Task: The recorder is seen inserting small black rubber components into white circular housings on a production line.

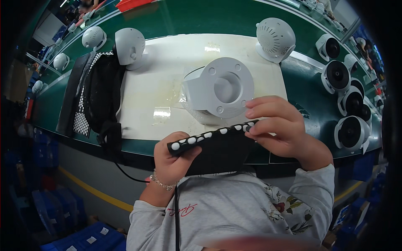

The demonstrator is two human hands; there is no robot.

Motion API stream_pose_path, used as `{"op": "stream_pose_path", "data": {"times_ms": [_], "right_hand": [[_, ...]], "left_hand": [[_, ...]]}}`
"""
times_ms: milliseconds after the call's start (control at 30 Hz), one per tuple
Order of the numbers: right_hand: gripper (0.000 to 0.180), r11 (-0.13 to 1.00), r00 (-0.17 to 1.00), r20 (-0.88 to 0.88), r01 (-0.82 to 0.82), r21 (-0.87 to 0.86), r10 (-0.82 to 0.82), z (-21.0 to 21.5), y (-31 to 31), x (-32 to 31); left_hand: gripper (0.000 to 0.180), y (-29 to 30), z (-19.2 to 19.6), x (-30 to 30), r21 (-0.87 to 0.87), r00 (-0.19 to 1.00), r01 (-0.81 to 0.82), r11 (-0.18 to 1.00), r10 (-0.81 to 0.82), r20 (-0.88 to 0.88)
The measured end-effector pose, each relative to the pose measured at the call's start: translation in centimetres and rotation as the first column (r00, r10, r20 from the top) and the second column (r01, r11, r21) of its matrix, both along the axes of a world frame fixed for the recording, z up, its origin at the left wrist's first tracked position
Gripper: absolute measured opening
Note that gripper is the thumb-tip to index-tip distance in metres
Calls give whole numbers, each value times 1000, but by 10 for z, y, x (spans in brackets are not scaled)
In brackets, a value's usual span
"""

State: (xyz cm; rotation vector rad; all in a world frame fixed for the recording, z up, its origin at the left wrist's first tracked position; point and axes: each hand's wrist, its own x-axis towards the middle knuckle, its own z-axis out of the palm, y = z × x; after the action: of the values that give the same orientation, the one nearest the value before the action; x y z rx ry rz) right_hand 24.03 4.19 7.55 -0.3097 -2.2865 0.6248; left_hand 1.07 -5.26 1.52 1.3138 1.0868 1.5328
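My left hand [169, 157] is closed round one end of a black sheet [213, 134] dotted with several round white pads. At the other end, the fingers of my right hand [278, 125] pinch the sheet's edge; whether a loose pad is between them is hidden. One finger of that hand reaches close to a white camera [197, 92]. This camera lies beyond the sheet with its round base [220, 83] turned up, showing a deep central hollow and small round spots near the rim.
A cream mat [146, 100] covers the green bench. White cameras stand at its far left [130, 46] and far right [276, 39] corners, and several more [351, 131] crowd the right side. A black pouch [102, 92] lies at left. Blue bins [58, 209] sit below.
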Motion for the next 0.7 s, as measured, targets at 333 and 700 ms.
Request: {"op": "stream_pose_path", "data": {"times_ms": [333, 700], "right_hand": [[67, 1000, 1000, -3, -25, -4, 25, -12, -3, -7], [79, 992, 992, -103, -84, -90, 74, -22, -12, -21]], "left_hand": [[17, 9, -4, 3, 157, 970, 42, 987, -2, -244], [30, 16, -13, 2, 325, 888, 83, 942, 77, -452]]}}
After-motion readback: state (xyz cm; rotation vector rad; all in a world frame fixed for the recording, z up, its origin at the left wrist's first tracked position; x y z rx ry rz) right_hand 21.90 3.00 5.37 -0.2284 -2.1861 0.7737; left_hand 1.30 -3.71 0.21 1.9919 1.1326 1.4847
